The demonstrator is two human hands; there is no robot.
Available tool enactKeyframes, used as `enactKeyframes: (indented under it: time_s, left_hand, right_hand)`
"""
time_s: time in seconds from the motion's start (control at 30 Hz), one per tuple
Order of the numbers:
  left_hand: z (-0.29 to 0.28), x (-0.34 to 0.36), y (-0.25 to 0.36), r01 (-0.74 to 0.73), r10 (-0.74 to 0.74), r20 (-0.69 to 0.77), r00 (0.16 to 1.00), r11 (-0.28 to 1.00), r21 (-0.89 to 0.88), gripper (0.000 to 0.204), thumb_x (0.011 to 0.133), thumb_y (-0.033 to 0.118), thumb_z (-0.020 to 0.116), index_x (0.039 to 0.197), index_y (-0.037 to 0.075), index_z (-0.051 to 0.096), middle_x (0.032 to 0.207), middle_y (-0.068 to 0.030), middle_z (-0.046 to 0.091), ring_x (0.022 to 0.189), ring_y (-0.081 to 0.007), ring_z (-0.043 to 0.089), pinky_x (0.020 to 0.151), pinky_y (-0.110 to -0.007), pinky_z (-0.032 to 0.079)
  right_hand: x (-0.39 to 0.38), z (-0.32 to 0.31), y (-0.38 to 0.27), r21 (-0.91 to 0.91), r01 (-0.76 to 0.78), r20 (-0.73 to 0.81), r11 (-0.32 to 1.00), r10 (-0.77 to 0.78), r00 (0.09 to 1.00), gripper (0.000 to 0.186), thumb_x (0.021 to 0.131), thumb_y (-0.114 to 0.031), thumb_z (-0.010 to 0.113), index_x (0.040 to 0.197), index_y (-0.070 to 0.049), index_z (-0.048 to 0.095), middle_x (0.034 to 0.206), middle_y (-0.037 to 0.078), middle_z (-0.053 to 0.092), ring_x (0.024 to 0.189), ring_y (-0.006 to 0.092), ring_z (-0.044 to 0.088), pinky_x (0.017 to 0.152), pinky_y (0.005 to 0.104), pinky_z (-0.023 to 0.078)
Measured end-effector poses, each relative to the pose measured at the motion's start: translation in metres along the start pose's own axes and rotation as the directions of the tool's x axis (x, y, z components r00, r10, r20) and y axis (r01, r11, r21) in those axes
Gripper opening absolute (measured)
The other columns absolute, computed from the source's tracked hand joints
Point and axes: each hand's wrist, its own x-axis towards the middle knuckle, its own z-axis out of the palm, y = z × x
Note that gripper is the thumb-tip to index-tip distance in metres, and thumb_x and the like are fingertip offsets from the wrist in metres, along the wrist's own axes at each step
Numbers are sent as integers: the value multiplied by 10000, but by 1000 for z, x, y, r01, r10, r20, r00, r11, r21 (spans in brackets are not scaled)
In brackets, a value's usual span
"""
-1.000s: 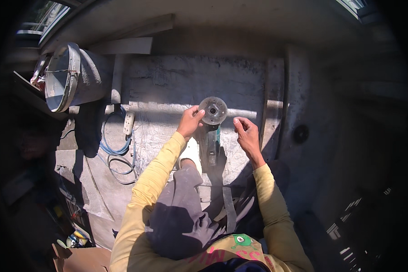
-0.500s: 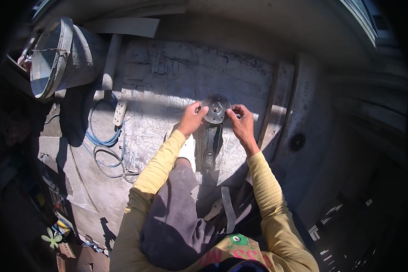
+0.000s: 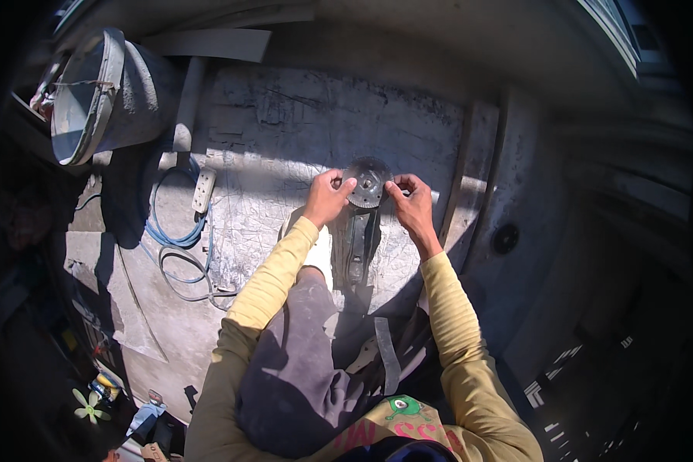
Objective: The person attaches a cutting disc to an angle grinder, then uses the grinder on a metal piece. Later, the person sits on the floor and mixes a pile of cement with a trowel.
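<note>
My left hand (image 3: pixel 327 199) pinches the left edge of a round grey toothed metal disc (image 3: pixel 368 171). My right hand (image 3: pixel 413 204) grips the disc's right edge with thumb and fingers. The disc is at the head of a dark, elongated angle grinder (image 3: pixel 356 246), whose body lies toward me on the scratched pale board (image 3: pixel 262 123); fine detail at the centre fitting is too small to tell. One pale shoe (image 3: pixel 319 250) shows just left of the grinder. A grey flat strip (image 3: pixel 385 350) is between my legs.
At the upper left a stained bucket (image 3: pixel 104 100) lies tilted. A white power strip (image 3: pixel 205 190) sits by coiled blue cable (image 3: pixel 168 231). Wooden planks (image 3: pixel 470 154) run along the right, near a dark disc (image 3: pixel 505 239). Cardboard and debris lie bottom left.
My right hand has moved in from the right and taken the disc's edge; in the last half second both hands have barely moved. The whole view has shifted slightly.
</note>
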Motion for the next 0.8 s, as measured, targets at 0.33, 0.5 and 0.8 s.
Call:
enactKeyframes:
  time_s: [0.33, 0.5, 0.8]
  left_hand:
    - [-3, 3, 1, -13, 15, -37, 999, 999, 41, 404, 956, 277, 776, 1144, -66, 676, 863, -29, 672, 734, -72, 600, 632, -241, 503]
    - [-15, -11, 2, 96, -113, -107, 988, 983, -156, 537, 997, 479, 688, 1195, -19, 657, 937, -36, 673, 732, -76, 610, 615, -231, 483]
    - [-12, -36, -42, 90, -94, -8, 996, 967, -240, 489, 881, 44, 583, 1362, -38, 544, 1177, -100, 667, 975, -140, 657, 789, -274, 534]
  right_hand:
    - [-5, -6, -2, -36, -22, -11, 999, 21, 1000, 339, 883, -315, 797, 979, 1, 718, 821, 86, 718, 765, 175, 662, 741, 325, 523]
    - [-10, -26, 0, -169, -48, -201, 985, 13, 979, 310, 899, -185, 652, 1143, 6, 669, 907, 111, 657, 756, 189, 649, 737, 334, 528]
    - [-15, -20, -64, -230, 326, 124, 917, -305, 944, 261, 888, -29, 711, 1149, -25, 702, 1003, 166, 745, 889, 307, 723, 801, 384, 563]
